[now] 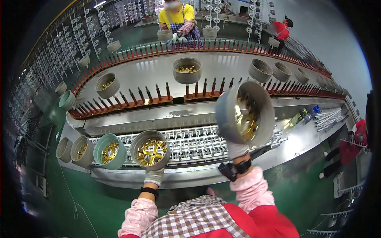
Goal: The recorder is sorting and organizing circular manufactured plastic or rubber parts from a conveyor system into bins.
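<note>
My right hand, in a pale glove, holds up a large grey round tub tilted above the steel bench. Shiny gold-coloured metal parts lie inside it; the fingers are mostly behind the tub. Lower left, my left hand, also gloved, grips another grey tub from its near side, its fingers hidden by the tub. Gold-coloured parts fill the bottom of that one. Just left of it stands a green tub with similar parts.
Two grey tubs stand farther left. Silver metal racks cover the bench. Beyond runs a conveyor with upright red spindles and more tubs. Bottles and metal rods lie right. A co-worker stands across the line.
</note>
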`<state>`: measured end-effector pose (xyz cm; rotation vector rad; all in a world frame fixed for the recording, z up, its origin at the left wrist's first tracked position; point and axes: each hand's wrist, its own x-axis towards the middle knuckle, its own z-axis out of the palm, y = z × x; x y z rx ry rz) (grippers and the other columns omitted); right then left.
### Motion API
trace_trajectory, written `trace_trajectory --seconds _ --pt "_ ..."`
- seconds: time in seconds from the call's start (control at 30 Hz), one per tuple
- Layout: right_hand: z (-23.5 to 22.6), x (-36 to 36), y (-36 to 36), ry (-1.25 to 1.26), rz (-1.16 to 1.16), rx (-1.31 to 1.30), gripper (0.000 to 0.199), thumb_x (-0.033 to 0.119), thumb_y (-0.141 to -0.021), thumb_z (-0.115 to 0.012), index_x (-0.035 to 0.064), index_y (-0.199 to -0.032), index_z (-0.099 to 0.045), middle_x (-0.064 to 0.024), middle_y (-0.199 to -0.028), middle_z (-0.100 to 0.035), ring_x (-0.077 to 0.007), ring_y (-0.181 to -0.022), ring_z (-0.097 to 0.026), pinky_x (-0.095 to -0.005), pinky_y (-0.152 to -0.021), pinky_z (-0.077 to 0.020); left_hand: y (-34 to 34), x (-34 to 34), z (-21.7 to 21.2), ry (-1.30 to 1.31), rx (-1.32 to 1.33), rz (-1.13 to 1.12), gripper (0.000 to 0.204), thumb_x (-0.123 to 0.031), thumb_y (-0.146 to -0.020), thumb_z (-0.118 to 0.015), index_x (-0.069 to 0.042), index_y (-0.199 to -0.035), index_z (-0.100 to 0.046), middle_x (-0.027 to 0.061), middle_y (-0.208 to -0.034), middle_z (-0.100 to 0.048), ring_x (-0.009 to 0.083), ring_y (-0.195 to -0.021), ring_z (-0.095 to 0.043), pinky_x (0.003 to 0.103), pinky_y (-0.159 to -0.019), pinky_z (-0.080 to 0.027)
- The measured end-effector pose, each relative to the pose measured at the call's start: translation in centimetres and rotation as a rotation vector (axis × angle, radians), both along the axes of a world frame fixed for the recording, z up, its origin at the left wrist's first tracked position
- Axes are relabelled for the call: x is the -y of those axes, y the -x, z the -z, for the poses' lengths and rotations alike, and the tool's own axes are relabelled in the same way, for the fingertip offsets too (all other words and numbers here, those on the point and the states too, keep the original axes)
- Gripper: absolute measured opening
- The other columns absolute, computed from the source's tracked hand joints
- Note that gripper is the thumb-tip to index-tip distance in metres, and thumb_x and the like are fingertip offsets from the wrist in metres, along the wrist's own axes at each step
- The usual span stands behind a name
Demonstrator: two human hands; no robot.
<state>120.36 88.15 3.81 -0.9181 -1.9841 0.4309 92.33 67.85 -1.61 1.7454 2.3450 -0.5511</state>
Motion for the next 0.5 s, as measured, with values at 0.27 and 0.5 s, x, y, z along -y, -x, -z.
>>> trace_trajectory --seconds 0.27,0.5 --pt "8.7 -0.1 -6.3 0.143 -0.121 0.328 0.049 0.035 -0.081 -0.045 0.0190 -0.126 -0.035 -0.0084 -0.129 -0.038 -0.0267 -0.117 -0.036 -0.0430 -0.099 -0.0251 -4.7 -3.2 2.4 -0.607 0.165 -0.087 0.036 -0.017 -0.086 -0.032 -0.004 -0.118 -0.042 0.0139 -0.122 -0.045 0.0267 -0.113 -0.041 0.037 -0.097 -0.031" --pt "11.7 -0.2 -4.9 0.192 -0.175 0.297 0.040 0.036 -0.085 -0.037 0.0207 -0.121 -0.042 -0.0090 -0.127 -0.040 -0.0281 -0.116 -0.036 -0.0431 -0.099 -0.0256 -5.8 -2.8 3.3 -0.325 -0.091 0.012 0.037 -0.019 -0.086 -0.034 -0.003 -0.119 -0.041 0.0151 -0.124 -0.042 0.0274 -0.114 -0.040 0.038 -0.097 -0.030"
